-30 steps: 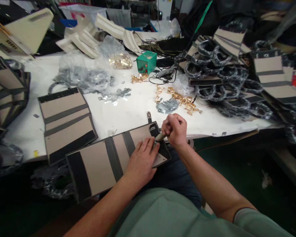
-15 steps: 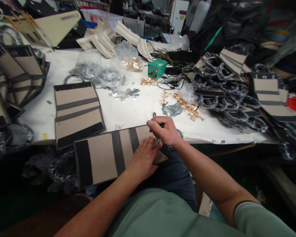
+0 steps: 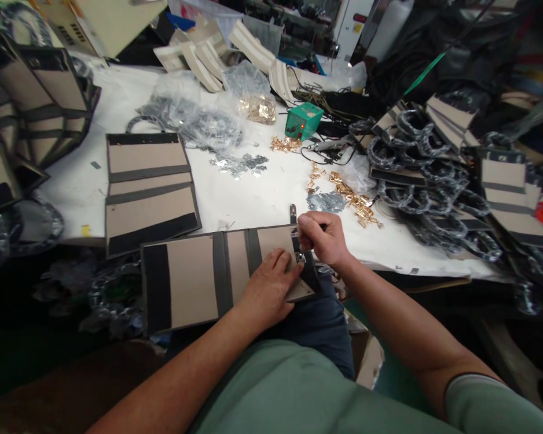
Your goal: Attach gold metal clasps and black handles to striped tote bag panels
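A beige panel with dark bands and dark edges (image 3: pixel 192 277) lies across my lap and against the table's front edge. My left hand (image 3: pixel 271 286) rests flat on its right part, fingers stretched out, with a fingertip beside a small silver metal plate (image 3: pixel 300 257) on the dark end band. Just above that plate, my right hand (image 3: pixel 323 238) is closed around a slim dark-handled tool (image 3: pixel 323 227); most of it is hidden in the fist. A small metal piece on a dark strip (image 3: pixel 293 211) shows just left of the right hand.
A similar panel (image 3: pixel 149 199) lies on the white table (image 3: pixel 235 202) to the left. Gold fittings (image 3: pixel 355 196) and thin silver plates (image 3: pixel 328 201) are scattered ahead, near a green box (image 3: pixel 304 120) with a red light. Piles of panels with plastic-wrapped handles (image 3: pixel 416 175) stand at right and left (image 3: pixel 36 108).
My right hand has lifted slightly off the metal plate, uncovering more of it. My left hand stays on the panel. The whole view has shifted a little.
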A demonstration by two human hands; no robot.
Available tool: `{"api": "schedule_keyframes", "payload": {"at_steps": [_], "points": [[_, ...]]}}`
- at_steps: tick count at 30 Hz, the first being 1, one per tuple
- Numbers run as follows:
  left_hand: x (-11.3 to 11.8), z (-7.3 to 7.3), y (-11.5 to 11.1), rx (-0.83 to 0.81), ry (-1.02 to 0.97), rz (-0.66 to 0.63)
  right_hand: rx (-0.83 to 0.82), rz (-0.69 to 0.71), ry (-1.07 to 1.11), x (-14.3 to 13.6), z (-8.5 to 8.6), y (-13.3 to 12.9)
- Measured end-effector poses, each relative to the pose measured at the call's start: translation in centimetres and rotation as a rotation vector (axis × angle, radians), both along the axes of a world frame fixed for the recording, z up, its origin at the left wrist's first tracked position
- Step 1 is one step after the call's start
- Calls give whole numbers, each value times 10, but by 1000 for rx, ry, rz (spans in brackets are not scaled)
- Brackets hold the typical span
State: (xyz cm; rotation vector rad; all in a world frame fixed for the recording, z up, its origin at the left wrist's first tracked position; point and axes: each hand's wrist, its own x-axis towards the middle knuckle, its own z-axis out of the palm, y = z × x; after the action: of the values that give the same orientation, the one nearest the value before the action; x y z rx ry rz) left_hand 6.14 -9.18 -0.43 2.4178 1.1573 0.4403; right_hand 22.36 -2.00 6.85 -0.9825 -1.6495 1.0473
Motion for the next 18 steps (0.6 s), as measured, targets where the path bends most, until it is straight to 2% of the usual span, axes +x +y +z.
{"api": "schedule_keyframes", "payload": {"at_steps": [3,6,9,14,16,18], "points": [[-1,0,0,12,14,-22,54,-91,146,2,-1,-6],[-1,0,1,13,24,-25,111,-116,107,-1,-6,-14],[-1,0,2,-12,34,-33,85,-106,42,0,-10,-16],[-2,-2,5,-27,13,-42,71,-158,117,2,-16,-12],[-2,3,2,-43,32,-22,42,-163,75,0,-16,-13],[-2,11,-6,-54,66,6,35,-162,-18,-1,-8,-21]]}}
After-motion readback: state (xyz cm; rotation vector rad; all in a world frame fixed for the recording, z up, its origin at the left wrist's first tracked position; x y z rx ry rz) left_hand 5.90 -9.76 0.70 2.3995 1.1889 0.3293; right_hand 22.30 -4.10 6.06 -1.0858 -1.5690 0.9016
